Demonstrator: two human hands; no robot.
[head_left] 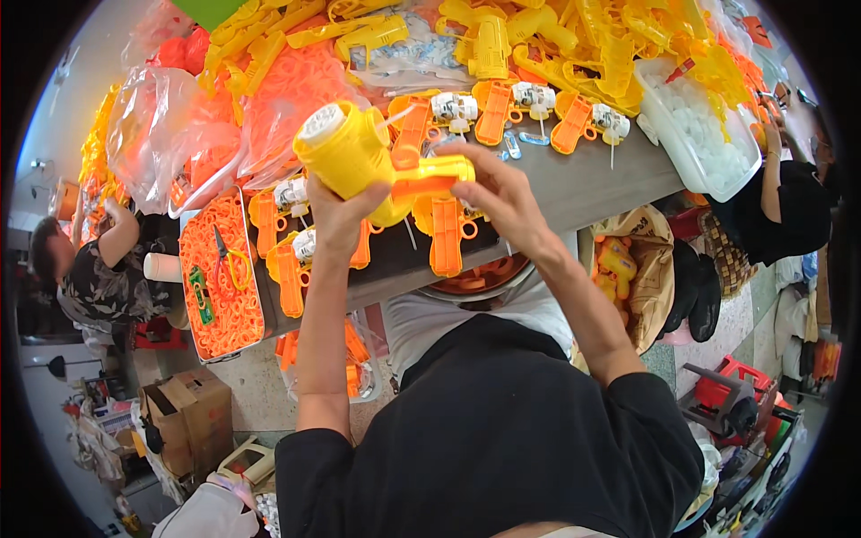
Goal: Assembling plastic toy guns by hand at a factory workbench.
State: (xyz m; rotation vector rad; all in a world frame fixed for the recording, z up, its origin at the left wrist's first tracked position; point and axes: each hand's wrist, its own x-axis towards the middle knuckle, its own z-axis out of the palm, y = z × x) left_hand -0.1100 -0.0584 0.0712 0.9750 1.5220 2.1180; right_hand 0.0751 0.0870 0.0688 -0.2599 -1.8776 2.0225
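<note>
Above the table's front edge I hold a yellow toy gun body (345,157) with a round white end and an orange part set in its handle. My left hand (339,215) is closed around the underside of the barrel. The fingers and thumb of my right hand (504,190) grip the far end of the handle. Beneath and beyond lie several orange toy gun handles (445,240), with white cylindrical units (454,108) attached to some of them.
A tray (261,314) of orange rings, with scissors (237,269) on top, stands left. Yellow shells (489,45) pile at the back. A white tub (743,186) is right, above a paper bag (659,247). People work at both sides. A cardboard box (202,421) sits behind left.
</note>
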